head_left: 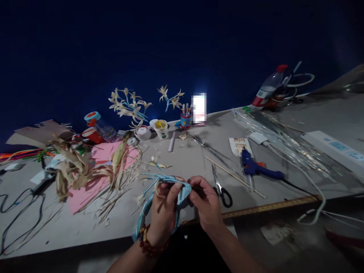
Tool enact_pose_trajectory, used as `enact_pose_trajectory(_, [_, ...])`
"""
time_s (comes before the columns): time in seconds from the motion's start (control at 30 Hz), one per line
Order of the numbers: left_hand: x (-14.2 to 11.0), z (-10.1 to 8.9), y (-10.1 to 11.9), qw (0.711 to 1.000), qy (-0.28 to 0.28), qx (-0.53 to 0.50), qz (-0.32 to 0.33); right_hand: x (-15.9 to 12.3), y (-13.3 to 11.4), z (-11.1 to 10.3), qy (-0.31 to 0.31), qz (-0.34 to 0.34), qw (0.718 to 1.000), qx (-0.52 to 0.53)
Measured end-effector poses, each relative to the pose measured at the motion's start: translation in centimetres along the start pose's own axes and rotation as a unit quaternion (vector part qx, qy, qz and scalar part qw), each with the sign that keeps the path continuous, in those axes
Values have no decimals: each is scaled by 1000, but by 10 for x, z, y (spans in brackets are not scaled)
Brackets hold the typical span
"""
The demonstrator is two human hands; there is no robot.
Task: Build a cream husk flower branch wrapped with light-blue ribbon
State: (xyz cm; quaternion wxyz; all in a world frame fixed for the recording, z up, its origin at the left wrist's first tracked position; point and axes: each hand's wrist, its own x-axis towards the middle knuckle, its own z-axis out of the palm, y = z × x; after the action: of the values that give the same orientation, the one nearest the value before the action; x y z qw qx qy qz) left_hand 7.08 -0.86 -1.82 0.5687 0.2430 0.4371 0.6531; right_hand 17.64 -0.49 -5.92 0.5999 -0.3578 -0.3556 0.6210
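Note:
Between my hands, over the table's front edge, is a handmade flower stem (162, 177) wrapped in light blue tape, with pale husk blossoms at its left end. My left hand (166, 206) has its fingers closed around the stem, thumb on top. A beaded bracelet circles that wrist. A loose band of blue tape (184, 192) hangs from the stem and loops down behind the left wrist. My right hand (206, 203) pinches at the stem's right end, where a thin wire (199, 187) shows between the fingers.
Black-handled scissors (220, 187) and a blue glue gun (256, 167) lie right of my hands. Dried corn husks (82, 170) cover pink paper (82, 195) at left. Finished blossoms (129, 104), cups, a bottle (267, 89) and a lit screen (199, 108) stand along the back.

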Motion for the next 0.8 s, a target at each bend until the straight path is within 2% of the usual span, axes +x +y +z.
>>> enact_pose_trajectory(0.57, [1,-11,-5,995,-44,78,55,-2,0,4,9,15,1000,16])
enact_pose_trajectory(0.8, [0,-10,-5,994,-40,86,58,-4,-1,5,7,34,999,39])
